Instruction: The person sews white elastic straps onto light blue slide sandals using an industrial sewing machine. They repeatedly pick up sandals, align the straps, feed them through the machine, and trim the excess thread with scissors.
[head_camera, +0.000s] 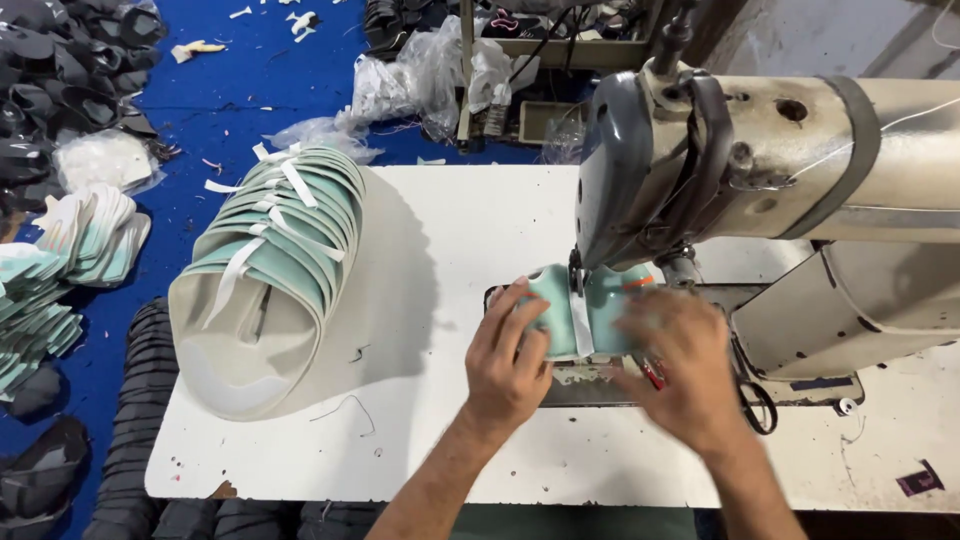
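A mint-green shoe-upper piece (600, 300) lies under the needle of a cream and grey sewing machine (760, 160). My left hand (510, 355) presses on the piece's left half, fingers spread over it. My right hand (680, 365), blurred by motion, rests flat on its right half beside the needle. A white strip runs down the middle of the piece between my hands. The needle itself is hidden behind the machine head.
A curved stack of mint and white upper pieces (275, 270) lies on the white table (450, 230) to the left. Black scissors (755, 405) sit by my right wrist. Black and mint pieces are piled on the blue floor (240, 90), with plastic bags behind the table.
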